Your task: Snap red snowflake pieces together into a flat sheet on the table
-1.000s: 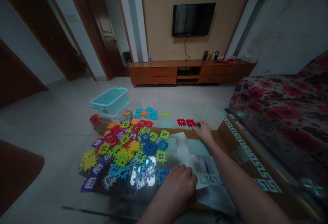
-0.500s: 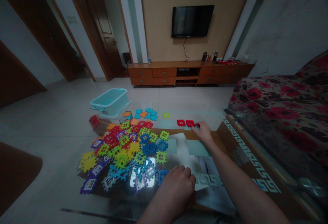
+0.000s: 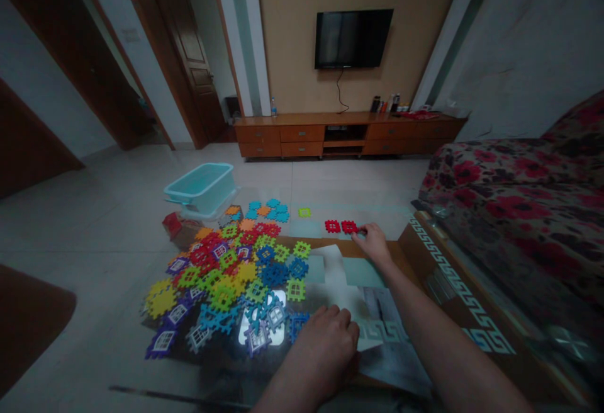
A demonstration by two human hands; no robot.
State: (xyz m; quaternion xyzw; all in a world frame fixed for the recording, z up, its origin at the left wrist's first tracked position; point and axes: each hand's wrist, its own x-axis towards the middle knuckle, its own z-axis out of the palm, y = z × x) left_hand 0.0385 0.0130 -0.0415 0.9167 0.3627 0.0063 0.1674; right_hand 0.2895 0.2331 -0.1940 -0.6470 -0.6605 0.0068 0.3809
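Being pinched by the right hand, a red tile is seen right of centre, while the left hand lies curled at bottom centre beside a tile heap, its grip unclear.

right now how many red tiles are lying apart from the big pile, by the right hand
2. One red tile lies leftmost; the other red tile sits beside it, at the fingertips of the right hand. Another could hide beneath the hand.

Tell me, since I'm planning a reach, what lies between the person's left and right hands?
In the head view, a pale teal card and a white paper sheet lie between the left hand and the right hand.
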